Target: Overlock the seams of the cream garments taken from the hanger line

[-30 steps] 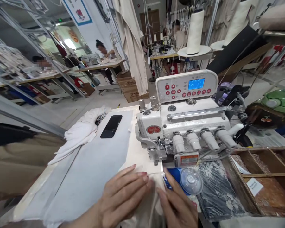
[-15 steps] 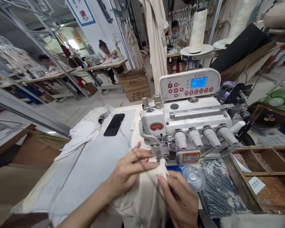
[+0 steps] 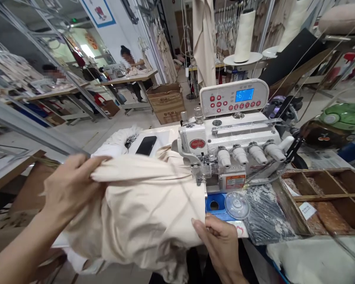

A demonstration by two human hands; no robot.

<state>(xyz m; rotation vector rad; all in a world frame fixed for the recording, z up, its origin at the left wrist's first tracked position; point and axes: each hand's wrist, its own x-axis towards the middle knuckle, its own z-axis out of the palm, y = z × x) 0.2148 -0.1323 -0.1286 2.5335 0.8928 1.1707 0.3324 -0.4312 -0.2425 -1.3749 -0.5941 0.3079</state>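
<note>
Gripping one cloth, two hands

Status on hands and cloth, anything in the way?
Left hand gripping bunched beige cloth. Right hand pinching its right edge. Cloth reaches sewing machine. Phone behind cloth, clear of both hands.

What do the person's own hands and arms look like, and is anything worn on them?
The left hand and right hand wear no gloves. The left forearm shows no sleeve, and no watch or bracelet shows on either wrist. Blur hides finer details.
</note>
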